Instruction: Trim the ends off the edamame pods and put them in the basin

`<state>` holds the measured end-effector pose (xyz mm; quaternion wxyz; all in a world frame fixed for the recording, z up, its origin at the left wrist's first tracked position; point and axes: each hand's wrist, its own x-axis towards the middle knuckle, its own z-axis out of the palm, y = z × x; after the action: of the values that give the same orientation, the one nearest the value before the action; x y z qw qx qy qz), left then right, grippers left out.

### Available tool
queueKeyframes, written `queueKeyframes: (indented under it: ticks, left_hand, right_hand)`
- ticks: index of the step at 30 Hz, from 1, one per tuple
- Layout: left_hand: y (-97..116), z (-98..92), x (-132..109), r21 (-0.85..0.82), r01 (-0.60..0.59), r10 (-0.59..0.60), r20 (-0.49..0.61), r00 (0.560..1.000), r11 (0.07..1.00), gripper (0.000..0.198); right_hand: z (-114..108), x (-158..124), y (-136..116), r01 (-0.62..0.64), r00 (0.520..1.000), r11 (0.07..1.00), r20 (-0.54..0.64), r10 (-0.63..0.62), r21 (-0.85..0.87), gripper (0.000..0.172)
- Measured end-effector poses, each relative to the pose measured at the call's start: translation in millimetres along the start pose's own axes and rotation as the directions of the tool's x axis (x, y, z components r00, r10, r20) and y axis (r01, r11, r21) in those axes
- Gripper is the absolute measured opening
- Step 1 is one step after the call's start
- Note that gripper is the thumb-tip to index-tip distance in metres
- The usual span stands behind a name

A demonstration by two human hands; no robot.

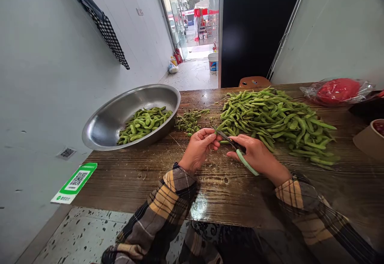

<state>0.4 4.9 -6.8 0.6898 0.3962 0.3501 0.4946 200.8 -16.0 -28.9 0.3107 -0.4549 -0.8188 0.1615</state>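
My right hand [255,154] is closed round the light green handles of a pair of scissors [246,162], whose dark blades point left toward my other hand. Fingers pinched together, my left hand [201,147] holds a green soybean pod [218,129] at the blade tips; most of the pod is hidden. Just beyond both hands lies a large heap of soybean pods [270,118]. A small pile of trimmed green bits [191,121] sits to the left of it. Further left, a wide steel basin [102,126], tilted, holds more pods [145,123].
The wooden table [144,184] carries a green QR code card [76,181] at its left edge. At the right are a red item in clear plastic [339,91] and a paper tub [370,139]. An orange-brown stool [255,81] stands behind the table, near an open glass door [177,16].
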Motion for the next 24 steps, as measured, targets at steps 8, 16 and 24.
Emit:
queueKeyframes:
  ticks: [8, 16, 24]
  left_hand:
    - [-1.4, 0.9, -1.9, 0.028, 0.006, -0.007, 0.034, 0.999, 1.0, 0.031]
    - [-4.8, 3.0, -4.1, 0.028, 0.042, -0.044, 0.073, 0.996, 0.999, 0.027]
    - [-4.7, 1.7, -3.2, -0.06, 0.109, -0.103, 0.092, 0.99, 0.992, 0.027]
  right_hand:
    - [-3.7, 0.3, -7.6, -0.037, 0.999, 0.999, 0.035, 0.038, -0.036, 0.05]
    - [-0.7, -0.5, -6.8, 0.016, 1.0, 1.0, 0.024, -0.016, 0.01, 0.051]
    - [1.6, -0.1, -4.6, 0.018, 1.0, 0.998, 0.017, -0.019, 0.062, 0.051]
